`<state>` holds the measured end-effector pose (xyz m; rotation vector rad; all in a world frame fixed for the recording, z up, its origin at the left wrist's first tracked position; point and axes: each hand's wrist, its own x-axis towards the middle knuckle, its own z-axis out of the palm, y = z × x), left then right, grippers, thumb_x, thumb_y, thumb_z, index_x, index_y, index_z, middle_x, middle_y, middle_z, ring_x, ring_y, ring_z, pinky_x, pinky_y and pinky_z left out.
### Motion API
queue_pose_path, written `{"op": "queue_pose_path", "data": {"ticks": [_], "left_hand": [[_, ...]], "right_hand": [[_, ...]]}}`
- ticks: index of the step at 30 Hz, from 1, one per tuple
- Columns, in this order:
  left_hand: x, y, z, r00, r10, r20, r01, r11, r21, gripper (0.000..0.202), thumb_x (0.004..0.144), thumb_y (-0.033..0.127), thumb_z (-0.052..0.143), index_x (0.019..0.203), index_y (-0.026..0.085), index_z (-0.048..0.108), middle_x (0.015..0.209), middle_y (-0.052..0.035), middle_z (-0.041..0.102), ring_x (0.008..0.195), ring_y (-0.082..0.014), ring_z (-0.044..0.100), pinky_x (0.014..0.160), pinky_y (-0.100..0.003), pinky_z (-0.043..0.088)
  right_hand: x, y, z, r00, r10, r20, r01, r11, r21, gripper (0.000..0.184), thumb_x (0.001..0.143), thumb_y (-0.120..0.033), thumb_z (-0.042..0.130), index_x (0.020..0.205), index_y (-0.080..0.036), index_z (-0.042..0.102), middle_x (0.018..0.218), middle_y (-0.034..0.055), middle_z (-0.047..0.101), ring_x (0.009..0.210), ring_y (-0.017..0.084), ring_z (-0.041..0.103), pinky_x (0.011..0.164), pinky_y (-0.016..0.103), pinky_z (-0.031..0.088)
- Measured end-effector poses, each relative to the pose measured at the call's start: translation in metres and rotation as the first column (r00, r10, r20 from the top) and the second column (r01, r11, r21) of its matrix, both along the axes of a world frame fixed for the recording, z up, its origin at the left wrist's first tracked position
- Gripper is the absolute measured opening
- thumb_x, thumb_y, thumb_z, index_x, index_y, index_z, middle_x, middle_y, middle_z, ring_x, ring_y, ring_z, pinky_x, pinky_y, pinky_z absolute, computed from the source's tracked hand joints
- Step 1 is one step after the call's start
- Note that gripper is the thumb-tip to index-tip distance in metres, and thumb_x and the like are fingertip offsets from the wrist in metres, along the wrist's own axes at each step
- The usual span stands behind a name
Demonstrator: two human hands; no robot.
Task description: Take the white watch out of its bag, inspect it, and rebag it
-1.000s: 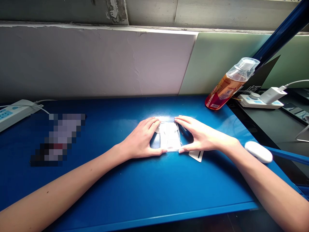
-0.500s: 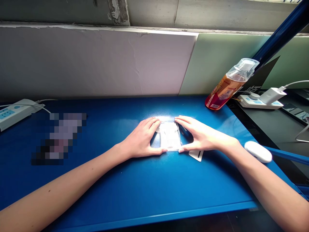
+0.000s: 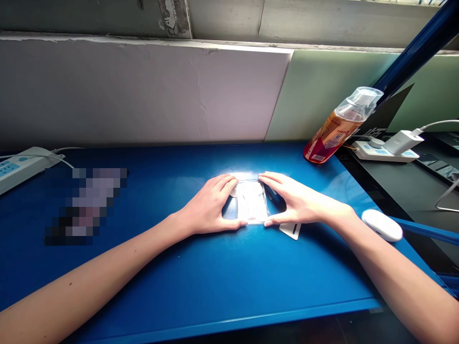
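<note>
Two hands worked at the middle of the blue table (image 3: 215,282). Between them lay one small clear packet (image 3: 252,202) with something white inside, flat on the table surface. The left hand (image 3: 210,208) pressed on the packet's edge at 9 o'clock, its fingers (image 3: 225,184) spread in a wide curve: fingertips touched the far corner and the thumb touched the near corner. The right hand (image 3: 297,203) mirrored it at 3 o'clock, fingers likewise arched open, tips on the far corner and thumb on the near one. Neither hand had closed around the packet; both pinned it at its sides.

One white card (image 3: 290,230) with a dark stripe lay just beside the right thumb, at 5 o'clock from the packet, partly under the hand. One white oval case (image 3: 382,225) sat well apart at 3 o'clock, by the right forearm. One orange pump bottle (image 3: 337,129) leaned at 2 o'clock. Two power strips were counted: one at 9 o'clock on the table's far left (image 3: 21,165), one beyond the bottle (image 3: 383,150) carrying a white charger (image 3: 405,141). A blurred patch lay at 9 o'clock; its contents could not be told.
</note>
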<state>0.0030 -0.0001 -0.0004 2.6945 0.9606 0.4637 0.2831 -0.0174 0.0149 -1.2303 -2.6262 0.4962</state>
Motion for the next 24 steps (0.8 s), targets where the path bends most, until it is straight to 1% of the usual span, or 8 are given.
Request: {"op": "queue_pose_path", "data": {"ticks": [3, 7, 10, 15, 21, 24], "left_hand": [[-0.0001, -0.0002, 0.0005, 1.0, 0.001, -0.003, -0.001, 1.0, -0.008, 0.096, 0.075, 0.07, 0.067, 0.144, 0.007, 0.044, 0.147, -0.0259, 0.047, 0.139, -0.0425, 0.041, 0.114, -0.057, 0.037], [0.0, -0.0005, 0.0003, 1.0, 0.003, 0.014, -0.002, 1.0, -0.018, 0.096, 0.074, 0.069, 0.068, 0.143, 0.007, 0.045, 0.147, -0.0257, 0.047, 0.139, -0.043, 0.041, 0.114, -0.058, 0.036], [0.0, -0.0005, -0.0001, 1.0, 0.003, 0.028, -0.003, 1.0, -0.02, 0.094, 0.074, 0.069, 0.069, 0.143, 0.009, 0.045, 0.147, -0.0249, 0.048, 0.138, -0.043, 0.042, 0.114, -0.058, 0.037], [0.0001, -0.0004, -0.0001, 1.0, -0.004, 0.018, 0.004, 1.0, 0.005, 0.095, 0.073, 0.073, 0.068, 0.141, 0.009, 0.047, 0.145, -0.0251, 0.049, 0.138, -0.0419, 0.043, 0.113, -0.057, 0.038], [0.0006, 0.0, 0.0005, 1.0, -0.007, 0.02, 0.007, 1.0, 0.008, 0.096, 0.071, 0.074, 0.069, 0.137, 0.006, 0.048, 0.143, -0.0268, 0.05, 0.137, -0.0423, 0.044, 0.114, -0.056, 0.038], [0.0009, 0.0, 0.0014, 1.0, -0.006, 0.02, 0.006, 1.0, -0.001, 0.096, 0.071, 0.074, 0.07, 0.136, 0.006, 0.049, 0.142, -0.0266, 0.051, 0.137, -0.0425, 0.044, 0.114, -0.056, 0.038]], "right_hand": [[-0.001, -0.0005, 0.0012, 1.0, -0.011, 0.013, 0.011, 1.0, 0.003, 0.112, 0.069, -0.076, 0.069, 0.152, -0.009, 0.036, 0.156, 0.0265, 0.037, 0.145, 0.044, 0.033, 0.115, 0.059, 0.038], [-0.0012, -0.0009, 0.0014, 1.0, -0.025, -0.002, 0.025, 1.0, 0.0, 0.112, 0.068, -0.075, 0.071, 0.154, -0.012, 0.035, 0.158, 0.0248, 0.035, 0.147, 0.044, 0.029, 0.115, 0.06, 0.036], [-0.0004, -0.0006, 0.0014, 1.0, -0.017, -0.013, 0.017, 1.0, -0.022, 0.112, 0.068, -0.074, 0.071, 0.154, -0.012, 0.034, 0.158, 0.0245, 0.034, 0.147, 0.043, 0.03, 0.116, 0.059, 0.036], [0.0003, -0.0004, 0.0017, 0.999, -0.026, -0.024, 0.025, 0.999, -0.033, 0.112, 0.066, -0.075, 0.073, 0.153, -0.013, 0.036, 0.157, 0.0249, 0.036, 0.146, 0.043, 0.033, 0.115, 0.059, 0.037], [0.0007, -0.0008, 0.0006, 1.0, -0.023, -0.009, 0.023, 1.0, -0.019, 0.113, 0.066, -0.076, 0.072, 0.152, -0.011, 0.036, 0.157, 0.0253, 0.035, 0.146, 0.041, 0.033, 0.116, 0.057, 0.037], [0.0015, -0.0006, -0.0004, 1.0, -0.023, -0.002, 0.023, 1.0, -0.013, 0.112, 0.067, -0.077, 0.07, 0.151, -0.011, 0.037, 0.157, 0.0253, 0.036, 0.146, 0.041, 0.034, 0.116, 0.057, 0.038]]}}
